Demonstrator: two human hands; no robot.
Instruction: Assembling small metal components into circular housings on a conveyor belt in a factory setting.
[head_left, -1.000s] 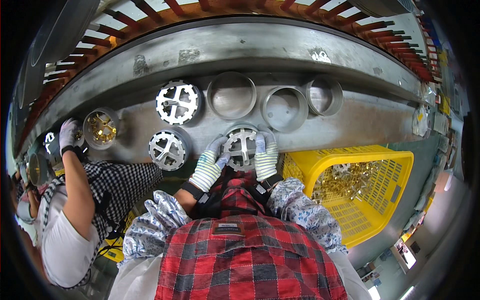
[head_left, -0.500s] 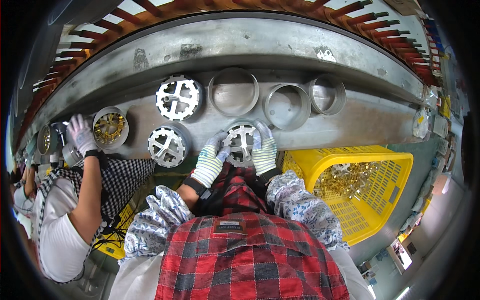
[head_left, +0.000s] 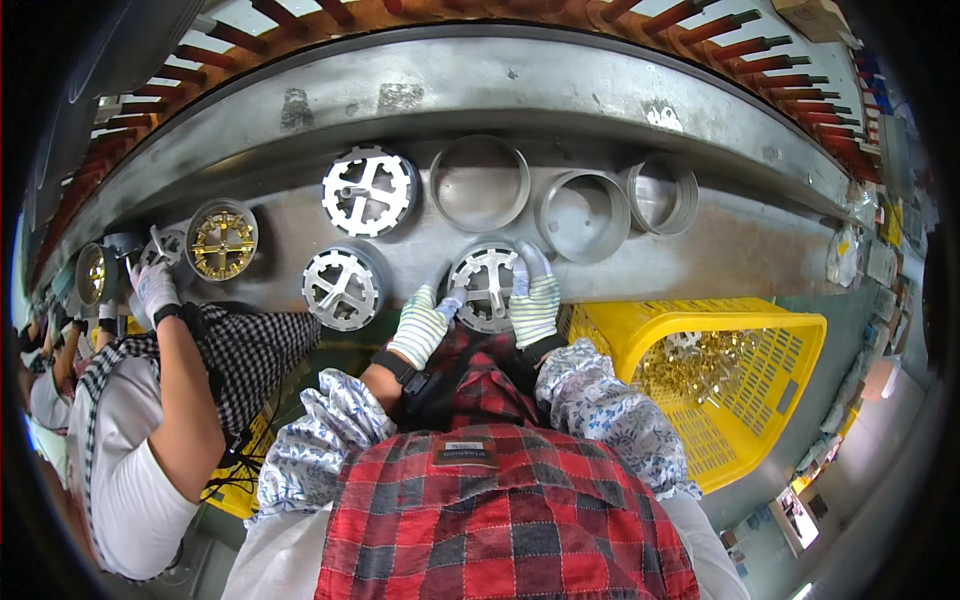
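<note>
Between my hands, at the near edge of the metal bench [head_left: 720, 260], is a short round metal ring with a notched silver spoked disc [head_left: 487, 288] in its mouth. My left hand [head_left: 428, 325], in a striped knit glove, grips its left side. On the opposite side my right hand [head_left: 535, 300], gloved alike, has its fingers around the far right rim. A small post stands out from the disc's middle. Left of my hands sit two similar rings with notched discs, one farther back [head_left: 370, 192] and one nearer [head_left: 343, 286].
Three rings without discs, left [head_left: 436, 185], middle [head_left: 545, 225] and right [head_left: 692, 200], stand behind. A yellow basket [head_left: 745, 440] of gold and silver parts lies right. At left a co-worker's gloved hand [head_left: 155, 288] works near a ring with gold parts [head_left: 222, 240].
Both my hands stay on the ring with the disc. The co-worker's hand has moved down and toward them, and a silver spoked part now shows beside it. The whole view has shifted slightly.
</note>
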